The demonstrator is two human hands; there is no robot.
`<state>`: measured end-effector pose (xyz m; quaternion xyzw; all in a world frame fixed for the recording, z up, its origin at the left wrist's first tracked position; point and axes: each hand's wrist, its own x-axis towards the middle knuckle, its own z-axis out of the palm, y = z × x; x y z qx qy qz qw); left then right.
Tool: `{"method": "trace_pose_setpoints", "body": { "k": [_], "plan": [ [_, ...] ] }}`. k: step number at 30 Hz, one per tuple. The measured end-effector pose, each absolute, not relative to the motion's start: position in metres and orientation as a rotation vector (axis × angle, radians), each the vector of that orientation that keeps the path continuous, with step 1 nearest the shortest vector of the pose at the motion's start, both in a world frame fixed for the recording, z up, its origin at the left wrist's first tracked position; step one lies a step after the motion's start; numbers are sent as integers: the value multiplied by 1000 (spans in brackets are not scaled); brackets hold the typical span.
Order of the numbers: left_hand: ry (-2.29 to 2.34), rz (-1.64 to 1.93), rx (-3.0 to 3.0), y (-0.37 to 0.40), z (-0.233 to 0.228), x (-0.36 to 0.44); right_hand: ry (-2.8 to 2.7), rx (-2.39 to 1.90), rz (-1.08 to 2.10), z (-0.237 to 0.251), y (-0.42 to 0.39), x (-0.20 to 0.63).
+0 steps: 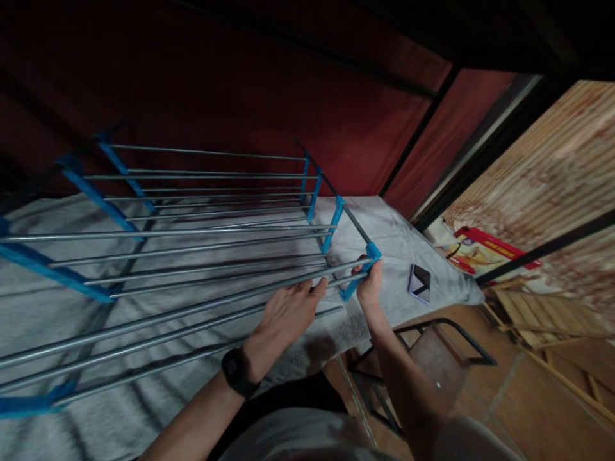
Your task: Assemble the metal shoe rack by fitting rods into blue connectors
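A rack of grey metal tubes (pixel 192 312) joined by blue plastic brackets lies across the grey cloth. My left hand (pixel 291 314), with a black watch (pixel 239 372) on its wrist, is closed around a front tube near its right end. At the front right corner, my right hand (pixel 369 285) grips a blue plastic bracket (pixel 373 251), where the tube ends meet it. One lower front tube (pixel 331 311) has its right end loose from that bracket. The fingers of both hands are partly hidden by the tubes and bracket.
Grey cloth (pixel 384 221) covers the surface under the rack. A phone (pixel 419 283) lies on it to the right. A dark-framed chair (pixel 439 358) stands below, with folded wooden furniture (pixel 552 314) and a red-yellow box (pixel 490 250) further right. A red wall (pixel 230 83) rises behind.
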<state>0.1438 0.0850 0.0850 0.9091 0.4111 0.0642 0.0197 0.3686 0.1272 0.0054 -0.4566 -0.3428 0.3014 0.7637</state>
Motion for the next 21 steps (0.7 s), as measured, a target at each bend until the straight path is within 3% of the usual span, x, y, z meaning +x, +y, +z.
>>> {"method": "trace_pose_setpoints", "body": {
  "k": [12, 21],
  "plan": [
    [1352, 237, 2752, 88, 79, 144, -769, -1111, 500, -1, 128, 367],
    [1380, 160, 2721, 91, 75, 142, -743, -1105, 554, -3, 128, 367]
  ]
}}
